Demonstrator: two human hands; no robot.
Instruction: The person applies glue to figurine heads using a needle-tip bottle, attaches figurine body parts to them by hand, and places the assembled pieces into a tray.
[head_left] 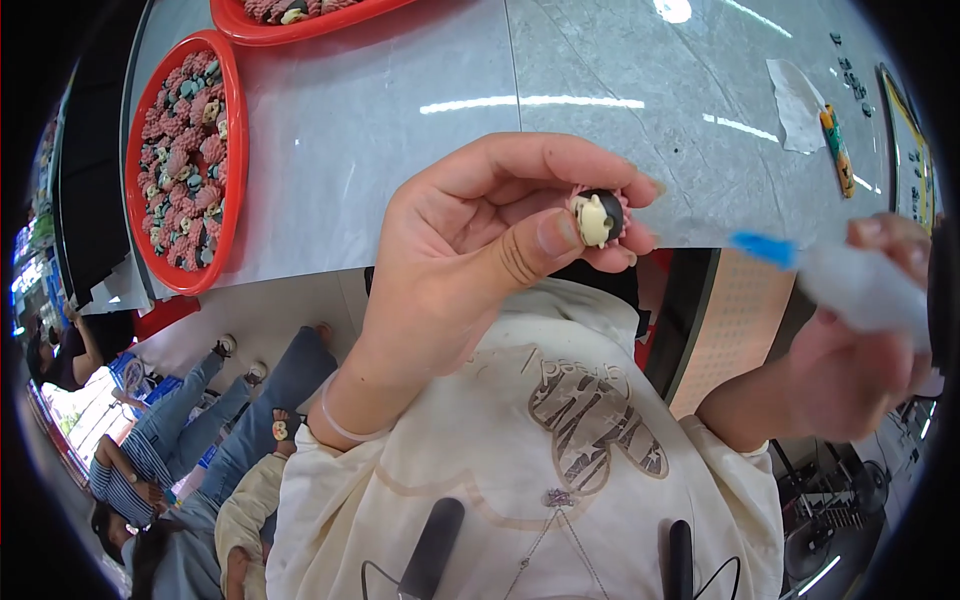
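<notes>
My left hand (470,255) pinches a small pink flower-shaped piece (600,216) with a cream and black centre between thumb and fingertips, held up over the edge of the grey table (420,130). To its right, my right hand (850,350) grips a translucent applicator tube with a blue tip (765,248). The blue tip points left toward the piece, a short gap away. The tube looks blurred.
A red oval tray (232,150) full of several similar pink pieces lies at the table's left. A second red tray (300,25) sits at the top edge. A small orange tube (836,150) and paper lie at right. Other people sit at the lower left.
</notes>
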